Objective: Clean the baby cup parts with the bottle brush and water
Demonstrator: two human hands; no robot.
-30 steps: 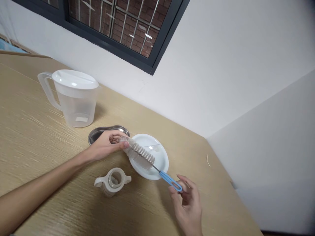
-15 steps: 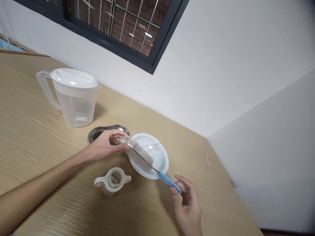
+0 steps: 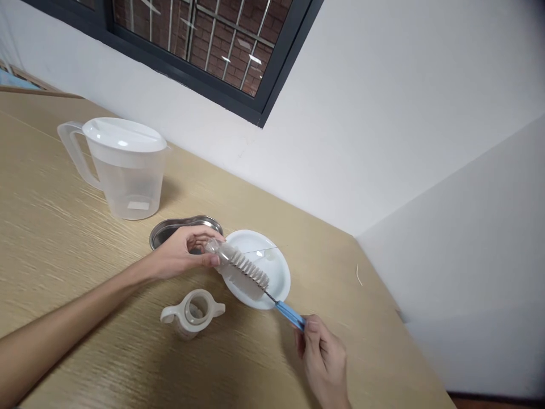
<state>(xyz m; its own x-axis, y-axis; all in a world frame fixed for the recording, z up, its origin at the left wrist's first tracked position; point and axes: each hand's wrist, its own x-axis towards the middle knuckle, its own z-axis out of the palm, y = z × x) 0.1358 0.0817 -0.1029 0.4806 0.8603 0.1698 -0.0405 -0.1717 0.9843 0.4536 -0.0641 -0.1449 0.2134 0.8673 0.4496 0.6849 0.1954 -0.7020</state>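
Observation:
A bottle brush [image 3: 251,271] with pale bristles and a blue handle is angled over a white oval dish [image 3: 281,281]. My right hand [image 3: 326,358] is closed around the end of the blue handle. In my left hand [image 3: 187,250] is a small clear rounded piece [image 3: 219,250], perhaps a bottle cap; its exact kind is unclear. The brush's tip end is at or inside this clear piece. Below my left wrist stands a two-handled baby bottle [image 3: 198,309], open at the top. Inside the dish lies a small translucent item [image 3: 269,254] that I cannot make out.
A clear plastic pitcher [image 3: 128,170] with a white lid stands at the back left. Behind my left hand is a curved metal tray [image 3: 164,227]. A thin pale strip [image 3: 359,275] lies to the right on the wooden table [image 3: 102,272]. A white wall [image 3: 319,159] borders the table.
My right hand has turned and its fingers have closed more firmly over the brush handle. The brush has shifted slightly out of the clear piece. My left hand stays nearly in place.

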